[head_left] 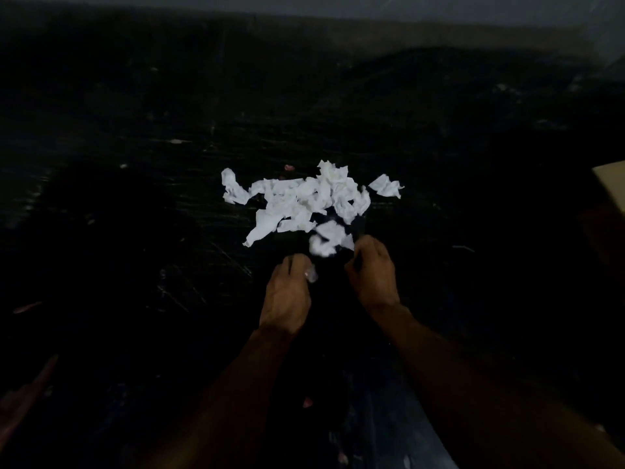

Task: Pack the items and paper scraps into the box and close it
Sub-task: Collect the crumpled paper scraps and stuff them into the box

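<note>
The left hand [287, 292] and the right hand [372, 275] are close together with their fingers curled in. It is too dark to tell if they hold anything. A blurry bit of paper [328, 240] is just past them. Further out, the paper scraps [304, 201] lie in a heap on the dark surface [135, 231]. The box [610, 186] peeks in far to the right. I think this is the scooping step. Next, the hands must gather the scraps and carry them to the box.
</note>
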### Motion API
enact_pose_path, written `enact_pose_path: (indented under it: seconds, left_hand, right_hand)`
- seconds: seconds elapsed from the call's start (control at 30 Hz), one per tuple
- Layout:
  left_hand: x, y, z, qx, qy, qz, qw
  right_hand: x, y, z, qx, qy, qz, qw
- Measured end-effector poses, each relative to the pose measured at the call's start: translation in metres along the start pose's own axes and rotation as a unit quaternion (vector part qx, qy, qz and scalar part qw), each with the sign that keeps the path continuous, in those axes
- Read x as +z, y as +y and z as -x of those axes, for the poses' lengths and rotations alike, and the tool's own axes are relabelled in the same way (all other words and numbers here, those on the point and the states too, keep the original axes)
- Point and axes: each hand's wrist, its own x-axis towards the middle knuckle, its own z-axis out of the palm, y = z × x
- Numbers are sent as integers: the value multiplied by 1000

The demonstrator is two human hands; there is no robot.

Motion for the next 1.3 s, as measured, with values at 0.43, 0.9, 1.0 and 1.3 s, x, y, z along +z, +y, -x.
enact_pose_path:
  seconds: [0.43,0.9,1.0,1.3]
  left_hand:
    - [-37,-9,-56,-24,124,-141,982]
    - [-10,-31,-42,6,23,-1,1000]
    - [-18,-33,-39,7,34,11,999]
    - [-50,-40,-91,20,119,-25,992]
  right_hand:
    - [-24,-12,-33,-61,97,104,988]
    - [24,2,-25,-46,42,30,998]
    - [17,0,-21,-40,35,19,998]
    - [-17,-17,-59,-31,125,-1,992]
